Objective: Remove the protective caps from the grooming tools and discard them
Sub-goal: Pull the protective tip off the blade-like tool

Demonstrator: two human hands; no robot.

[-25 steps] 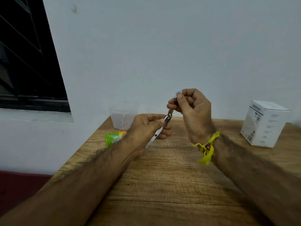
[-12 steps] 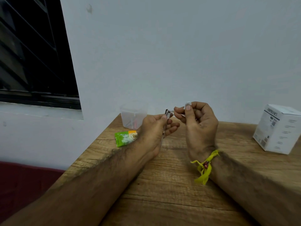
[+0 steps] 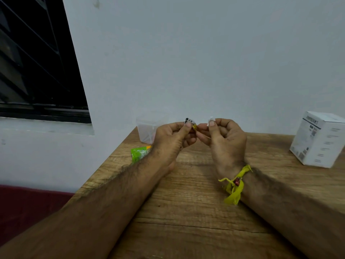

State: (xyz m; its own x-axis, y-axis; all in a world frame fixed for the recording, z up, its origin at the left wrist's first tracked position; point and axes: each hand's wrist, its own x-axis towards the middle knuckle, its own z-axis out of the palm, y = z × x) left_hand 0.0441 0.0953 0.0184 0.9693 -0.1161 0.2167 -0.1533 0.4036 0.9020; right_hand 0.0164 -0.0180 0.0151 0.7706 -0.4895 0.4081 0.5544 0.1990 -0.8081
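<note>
Since a second ago we had lowered both hands toward the surface (image 3: 186,202) and pulled them apart. Our right hand (image 3: 226,139) pinched the white cap (image 3: 211,119), now apparently off. Our left hand (image 3: 172,140) gripped the grooming tool (image 3: 190,122), its exposed end pointing up; its long axis was mostly hidden.

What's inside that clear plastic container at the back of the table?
The clear container shows something pinkish-red low inside, too blurred through the cloudy wall to identify. The left hand covers its right edge, so anything there is hidden.
</note>
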